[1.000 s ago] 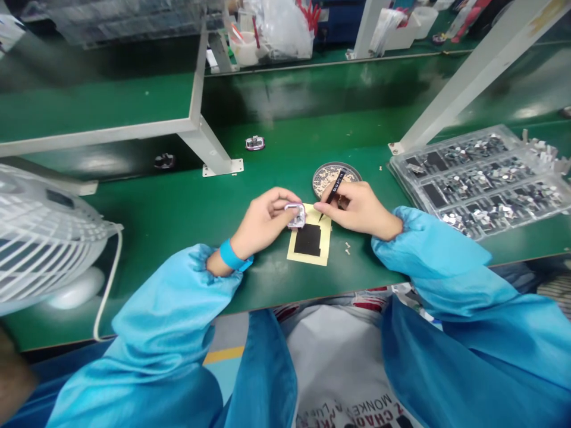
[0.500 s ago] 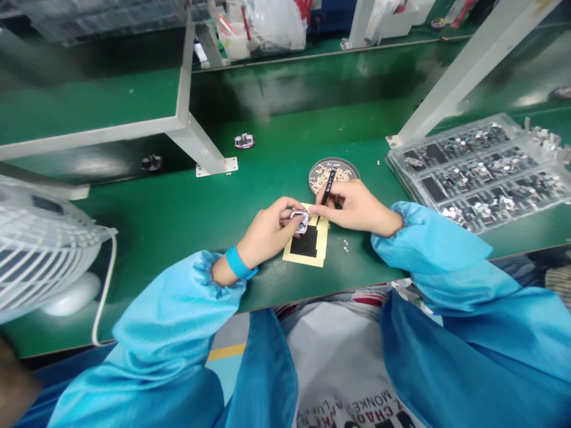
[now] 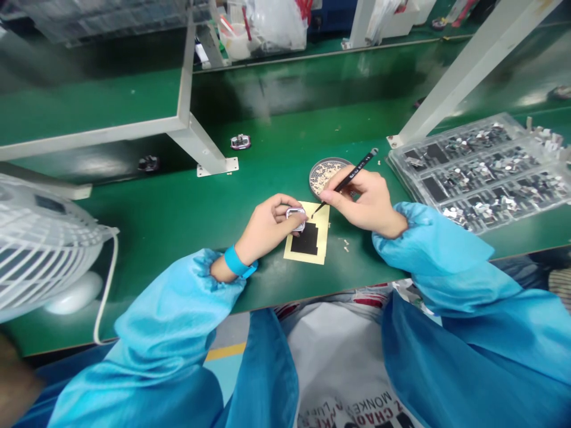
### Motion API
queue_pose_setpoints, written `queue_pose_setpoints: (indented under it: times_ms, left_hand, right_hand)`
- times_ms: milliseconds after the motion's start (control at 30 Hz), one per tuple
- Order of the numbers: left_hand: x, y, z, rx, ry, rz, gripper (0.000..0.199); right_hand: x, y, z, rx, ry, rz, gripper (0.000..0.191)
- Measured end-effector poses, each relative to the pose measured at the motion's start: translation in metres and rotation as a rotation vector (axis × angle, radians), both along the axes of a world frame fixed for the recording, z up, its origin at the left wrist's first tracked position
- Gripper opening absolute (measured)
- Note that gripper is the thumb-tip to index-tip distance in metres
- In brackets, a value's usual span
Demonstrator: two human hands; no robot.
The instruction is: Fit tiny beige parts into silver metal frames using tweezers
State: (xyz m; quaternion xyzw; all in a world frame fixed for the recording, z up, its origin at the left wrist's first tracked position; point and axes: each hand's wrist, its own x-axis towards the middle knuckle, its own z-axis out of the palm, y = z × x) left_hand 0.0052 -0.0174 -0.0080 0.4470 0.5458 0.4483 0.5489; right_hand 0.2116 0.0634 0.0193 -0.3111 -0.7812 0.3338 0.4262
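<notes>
My left hand (image 3: 272,223) is closed on a small silver watch case (image 3: 295,212), a rounded square frame pinched between thumb and fingers above a yellow sheet. My right hand (image 3: 368,199) grips black tweezers (image 3: 354,172) slantwise, their tip pointing down and left over the sheet. At that tip is a tiny dark piece; whether it is held or lies on the paper I cannot tell. The yellow sheet (image 3: 306,257) carries a block of black adhesive pieces (image 3: 307,241), partly covered by my left fingers. Behind my right hand sits a round dish (image 3: 323,178) of small beige parts.
On the right lies a clear compartment tray (image 3: 486,172) full of small parts. A white fan (image 3: 44,244) with its cord stands left. Metal shelf legs (image 3: 207,148) rise from the green bench. Another watch case (image 3: 241,141) and several tiny loose bits (image 3: 346,245) lie about.
My right hand has shifted slightly right, and the tweezers have tilted from near upright to a right-leaning slant. The left hand has turned the watch case a little and moved slightly left.
</notes>
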Motion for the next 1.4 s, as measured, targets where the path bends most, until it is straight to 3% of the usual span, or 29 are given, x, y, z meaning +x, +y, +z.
queue_pose_setpoints:
  times_ms: [100,267,400,1200,1400]
  left_hand:
    - [0.002,0.0,0.001,-0.009,-0.001,0.028,0.026]
    - [0.002,0.0,-0.002,-0.004,-0.014,0.027,0.026]
    - [0.001,0.0,-0.003,0.014,-0.013,0.021,0.029]
    - [0.002,0.002,-0.006,0.03,-0.027,0.063,0.034]
    - [0.003,0.001,0.005,0.008,-0.097,0.043,0.038]
  right_hand:
    - [0.0,-0.002,-0.003,0.086,0.022,0.004,0.034]
    - [-0.003,0.001,-0.012,0.231,0.034,0.191,0.024]
    - [-0.006,0.004,-0.017,0.314,0.029,0.226,0.021]
    - [-0.006,0.003,-0.02,0.349,-0.032,0.217,0.012]
    - [-0.006,0.001,-0.015,0.291,0.097,0.164,0.013]
